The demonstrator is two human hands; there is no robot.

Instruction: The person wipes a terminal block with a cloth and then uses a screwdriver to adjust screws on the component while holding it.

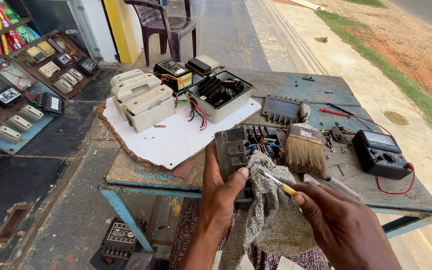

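Note:
My left hand (222, 192) grips a dark electrical unit (236, 147) with coloured wires showing in its open top, held at the near edge of the table. A grey rag (271, 215) is draped over that hand and hangs down. My right hand (343, 227) holds a small tool with a yellow handle and a metal tip (276, 181). The tip lies on the rag, close to my left thumb. A wide paintbrush (304, 147) rests just right of the unit.
A worn blue table (301, 85) carries a white board (171, 137) with cream switch boxes (141, 100), an open box with wires (221, 95), a black finned part (281, 109) and a black multimeter (380, 154) with red leads. A plastic chair (168, 25) stands behind; a panel of parts (31, 95) lies left.

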